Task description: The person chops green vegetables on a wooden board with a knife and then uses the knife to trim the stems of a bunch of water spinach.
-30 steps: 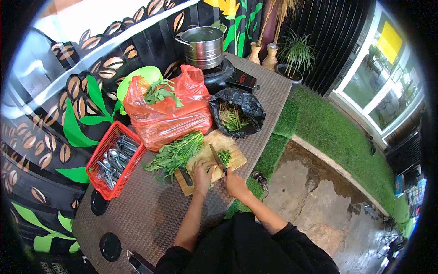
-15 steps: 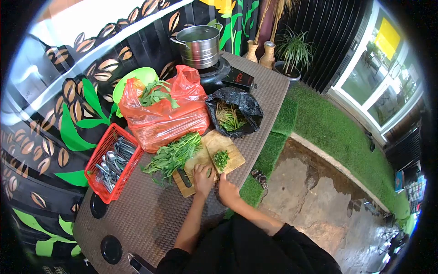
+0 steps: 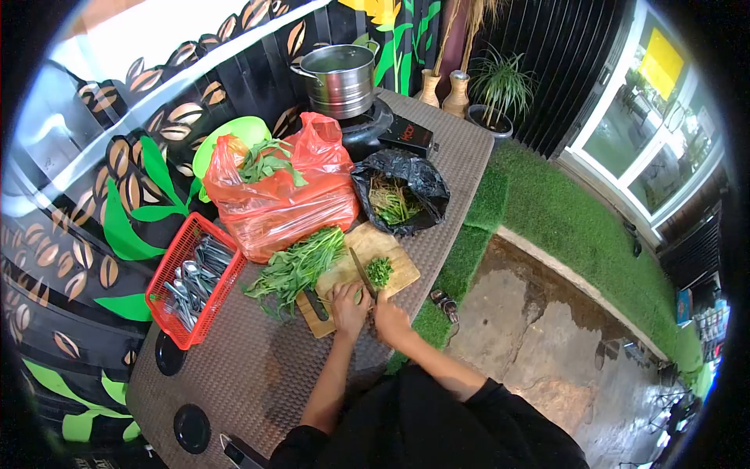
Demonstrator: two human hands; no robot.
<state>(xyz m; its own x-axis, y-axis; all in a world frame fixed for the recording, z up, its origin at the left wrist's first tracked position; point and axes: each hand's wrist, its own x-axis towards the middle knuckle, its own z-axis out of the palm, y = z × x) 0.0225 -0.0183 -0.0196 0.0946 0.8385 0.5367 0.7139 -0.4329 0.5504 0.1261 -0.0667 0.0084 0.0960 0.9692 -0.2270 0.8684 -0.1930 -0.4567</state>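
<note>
My right hand [image 3: 392,322] is closed round the handle of a knife [image 3: 361,268], whose blade lies across the wooden cutting board [image 3: 403,270]. Just left of the blade, my left hand [image 3: 348,308] presses curled fingers on green stems, mostly hidden under them. A small heap of chopped greens [image 3: 380,271] sits on the board to the right of the blade. Long leafy greens [image 3: 301,264] lie in a bunch over the board's left side and onto the table.
Behind the board stand a red plastic bag [image 3: 285,211] and a black bag [image 3: 433,191] holding stems. A red basket [image 3: 187,340] of cutlery is at left. A steel pot [image 3: 341,86] rests on a stove [image 3: 367,137] at the back, near a green bowl [image 3: 205,152].
The knife blade has tilted slightly, showing more of its flat side. My right hand has shifted very little, and my left hand stays in place on the stems.
</note>
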